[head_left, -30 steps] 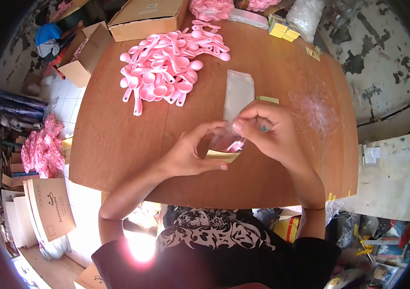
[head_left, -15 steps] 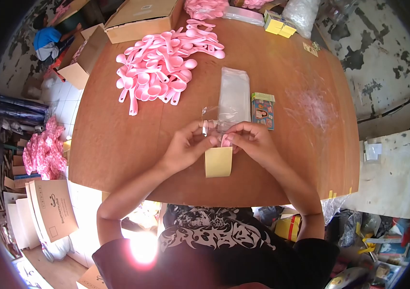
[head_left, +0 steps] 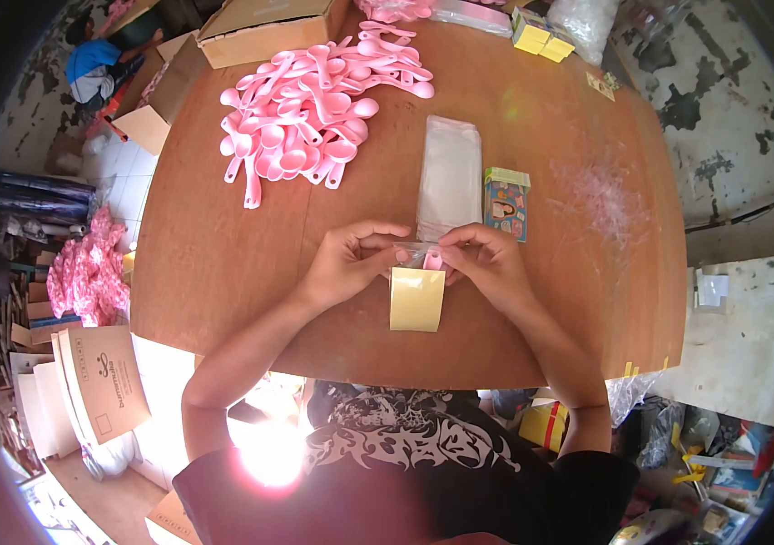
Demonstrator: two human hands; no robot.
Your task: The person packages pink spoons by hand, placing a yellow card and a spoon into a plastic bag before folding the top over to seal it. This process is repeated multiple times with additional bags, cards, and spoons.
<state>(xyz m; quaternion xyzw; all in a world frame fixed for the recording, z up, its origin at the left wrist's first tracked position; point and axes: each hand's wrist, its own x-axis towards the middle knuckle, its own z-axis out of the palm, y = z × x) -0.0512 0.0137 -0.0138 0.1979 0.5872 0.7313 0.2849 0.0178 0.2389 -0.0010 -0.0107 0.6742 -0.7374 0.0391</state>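
Between my two hands is a small clear plastic bag (head_left: 415, 246), its top edge pinched from both sides. My left hand (head_left: 351, 263) is closed, thumb and index finger on the bag's left corner. On the right corner, my right hand (head_left: 489, 261) pinches in the same way. The end of a pink spoon (head_left: 433, 261) shows between my fingers; the rest of it is hidden behind a pale yellow card (head_left: 417, 302), which hangs toward me. A stack of clear plastic bags (head_left: 450, 173) lies just beyond my fingertips, with a small pile of printed cards (head_left: 505, 207) to its right.
A heap of pink spoons (head_left: 301, 118) covers the table's (head_left: 560, 309) far left, near a cardboard box (head_left: 269, 32). Yellow small boxes (head_left: 540, 36) and a plastic sack (head_left: 584, 25) stand at the far edge. Another person (head_left: 94, 68) crouches at upper left.
The bag's clear top, which stood up above my fingers, is now lower and stretched between both hands. The yellow card faces up more fully. The view has shifted slightly.
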